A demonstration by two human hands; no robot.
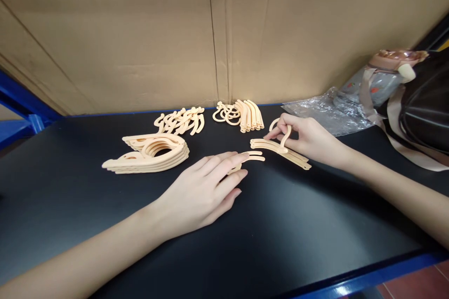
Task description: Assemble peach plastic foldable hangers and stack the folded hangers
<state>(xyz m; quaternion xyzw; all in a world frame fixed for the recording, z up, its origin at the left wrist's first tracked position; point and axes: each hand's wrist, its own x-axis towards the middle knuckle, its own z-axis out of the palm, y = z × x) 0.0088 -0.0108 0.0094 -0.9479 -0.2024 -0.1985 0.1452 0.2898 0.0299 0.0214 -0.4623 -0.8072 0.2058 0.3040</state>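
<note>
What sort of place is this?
Probably a workshop or packing bench: black tabletop with blue frame edging, brown cardboard behind, and neatly stacked beige pieces.

Backdrop: brown cardboard (298, 23), creased upright | counter (245, 247): black top, blue front edge | left: blue metal frame (17, 92) | right rear: crumpled clear plastic (326, 108), transparent bottle (377, 83) with pinkish lid, beige strap (435, 164), dark glossy bag-like item (428, 107) beside it | lower right: reddish floor tiles (421, 284)

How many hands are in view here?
2: the left hand over pale curved pieces, the right hand holding a hooked pale piece. No others show.
</note>
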